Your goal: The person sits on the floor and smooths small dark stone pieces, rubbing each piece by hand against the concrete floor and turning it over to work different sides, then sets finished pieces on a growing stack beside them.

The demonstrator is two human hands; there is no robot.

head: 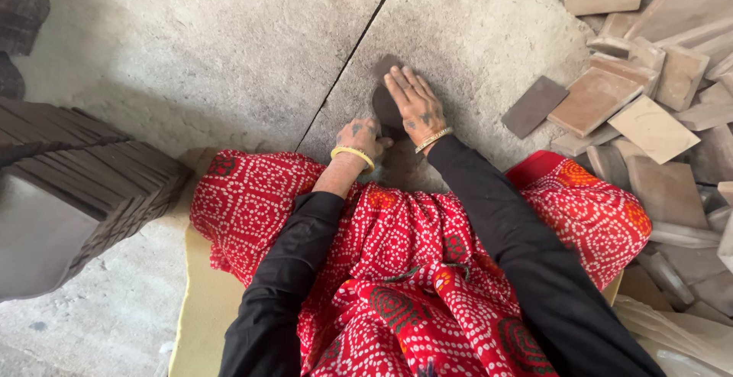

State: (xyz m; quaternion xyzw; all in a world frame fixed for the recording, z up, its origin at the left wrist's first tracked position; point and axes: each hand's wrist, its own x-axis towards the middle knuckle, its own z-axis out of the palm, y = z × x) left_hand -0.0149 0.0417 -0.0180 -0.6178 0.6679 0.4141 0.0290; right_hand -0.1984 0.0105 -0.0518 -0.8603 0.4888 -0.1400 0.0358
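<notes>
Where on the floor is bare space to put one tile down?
Bare grey concrete floor lies between the stacked dark grey tiles and the floor crack, ahead of both hands. The right side is crowded with a heap of loose reddish-brown clay tiles.

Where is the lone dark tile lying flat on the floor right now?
In the head view the dark tile lies flat on the concrete floor, right of the right hand, at the near edge of the pile of tan tiles.

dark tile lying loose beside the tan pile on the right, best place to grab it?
Take the dark tile by its two long edges, coming from its left, floor-side end. It lies flat and tilted on the floor, a thin rectangle, with bare concrete to its left; the tan tiles crowd its right edge, so fingers have little room there.
</notes>
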